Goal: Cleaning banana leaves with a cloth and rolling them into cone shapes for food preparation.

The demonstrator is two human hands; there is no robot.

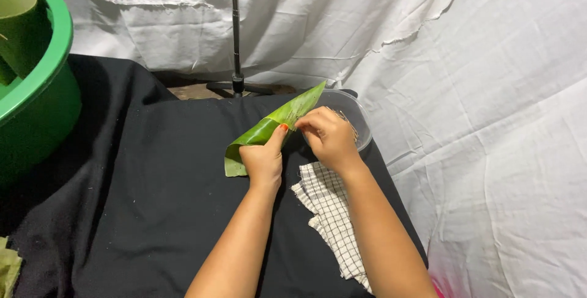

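White sheeting (477,90), creased and torn along one edge, hangs behind and to the right of the tabletop (140,212), which is draped in black cloth. A big green tub (36,102) stands at the far left with rolled leaves standing in it, and a thin black stand pole (235,29) rises at the back. Near the right edge sits a clear plastic bowl (358,117), partly hidden, and a checked cloth (330,212) lies under the right forearm.

A folded banana leaf (269,128) lies across the middle, its point reaching toward the bowl. The left hand (264,162) presses down on the fold, thumb stretched along the leaf edge. The right hand (329,138) is curled at the pointed end, fingertips pinched together on something small; what it is I cannot tell. For a neat fold, it seems best to keep the left thumb firm on the crease so the layers do not spring apart, and to work the tip gently along the grain to avoid tearing.
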